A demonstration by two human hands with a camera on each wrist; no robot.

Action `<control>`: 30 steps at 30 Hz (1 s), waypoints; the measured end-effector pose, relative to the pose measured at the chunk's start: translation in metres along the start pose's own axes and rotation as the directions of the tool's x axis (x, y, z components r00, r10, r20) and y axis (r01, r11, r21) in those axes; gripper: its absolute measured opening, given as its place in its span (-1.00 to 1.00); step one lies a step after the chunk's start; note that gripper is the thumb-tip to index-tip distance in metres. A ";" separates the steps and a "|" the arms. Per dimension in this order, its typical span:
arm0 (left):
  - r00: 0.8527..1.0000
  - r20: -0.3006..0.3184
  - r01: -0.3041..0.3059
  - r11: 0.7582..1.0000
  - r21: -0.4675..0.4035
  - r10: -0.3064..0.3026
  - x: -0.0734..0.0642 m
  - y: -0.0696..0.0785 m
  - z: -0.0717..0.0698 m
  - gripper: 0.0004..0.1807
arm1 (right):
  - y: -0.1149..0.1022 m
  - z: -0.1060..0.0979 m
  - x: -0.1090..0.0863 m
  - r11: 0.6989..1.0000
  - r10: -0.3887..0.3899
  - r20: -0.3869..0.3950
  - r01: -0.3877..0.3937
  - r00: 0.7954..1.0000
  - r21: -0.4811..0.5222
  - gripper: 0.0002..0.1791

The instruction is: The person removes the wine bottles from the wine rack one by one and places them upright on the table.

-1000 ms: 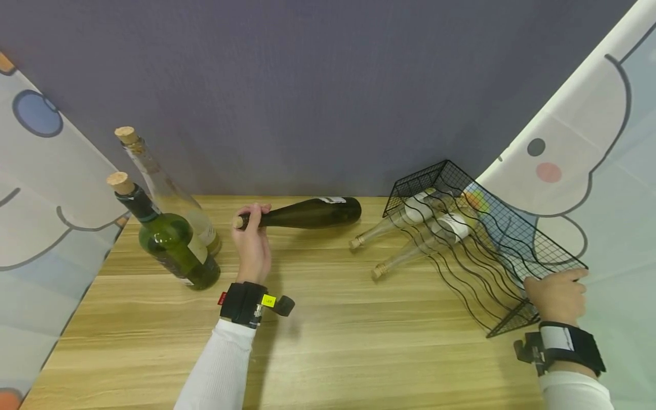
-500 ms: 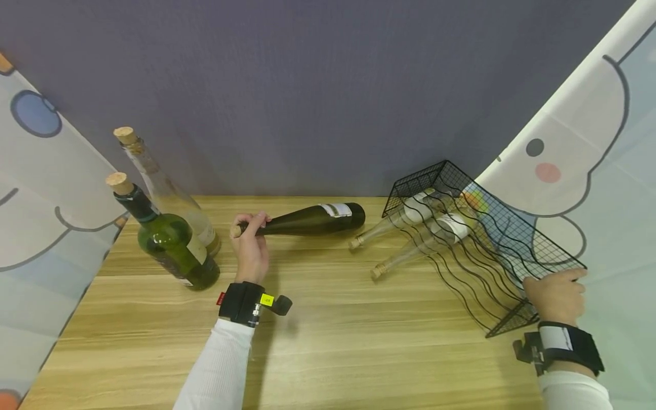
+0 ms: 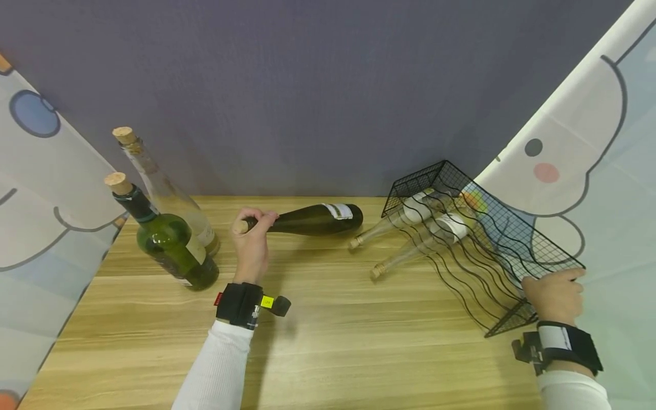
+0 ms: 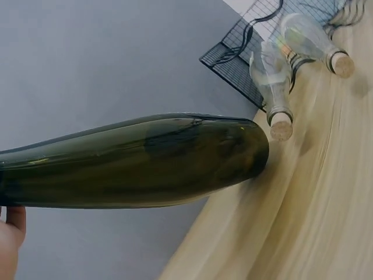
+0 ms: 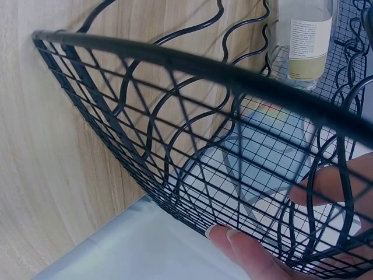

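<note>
My left hand point(image 3: 251, 245) grips a dark green wine bottle point(image 3: 315, 220) by its neck, just below the cork. The bottle lies roughly level, its base towards the right and its white label showing. Whether its base touches the table cannot be told. In the left wrist view the bottle's body point(image 4: 151, 163) spans much of the frame. A black wire wine rack point(image 3: 515, 214) stands at the right, and my right hand point(image 3: 556, 296) holds its near right corner. Two clear corked bottles, one further back point(image 3: 417, 210) and one nearer point(image 3: 453, 226), lie in the rack with necks pointing left.
At the left of the wooden table point(image 3: 328, 341) stand a green corked bottle point(image 3: 171, 242) and, behind it, a clear corked bottle point(image 3: 171, 191). A grey wall panel point(image 3: 318, 97) closes off the back. Cartoon-printed sheets point(image 3: 569, 142) hang at both sides.
The dark green bottle has turned about its length, bringing its label into fuller view, and has come slightly nearer. My left fingers have shifted on its neck. My right hand and the rack stay put.
</note>
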State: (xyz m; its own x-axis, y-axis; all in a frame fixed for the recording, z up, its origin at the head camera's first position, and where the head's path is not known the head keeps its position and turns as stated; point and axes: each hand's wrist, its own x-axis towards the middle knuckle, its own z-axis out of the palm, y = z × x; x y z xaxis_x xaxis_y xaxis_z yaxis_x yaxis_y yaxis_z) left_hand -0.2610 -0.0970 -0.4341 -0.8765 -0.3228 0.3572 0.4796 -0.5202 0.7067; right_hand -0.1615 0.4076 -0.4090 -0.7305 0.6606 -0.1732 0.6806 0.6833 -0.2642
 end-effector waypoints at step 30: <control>0.612 0.782 -0.687 0.569 0.452 0.118 -0.026 0.011 0.050 -0.78 | 0.003 0.001 0.007 1.000 -0.009 -0.007 0.009 1.000 0.003 0.03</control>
State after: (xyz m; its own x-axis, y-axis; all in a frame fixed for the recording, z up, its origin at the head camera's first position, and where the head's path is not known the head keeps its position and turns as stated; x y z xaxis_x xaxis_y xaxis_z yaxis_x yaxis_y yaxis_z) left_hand -0.2350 -0.0548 -0.4046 -0.5132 0.3597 0.7793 0.8559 0.2828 0.4331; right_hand -0.1645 0.4135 -0.4123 -0.7361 0.6566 -0.1645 0.6740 0.6884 -0.2681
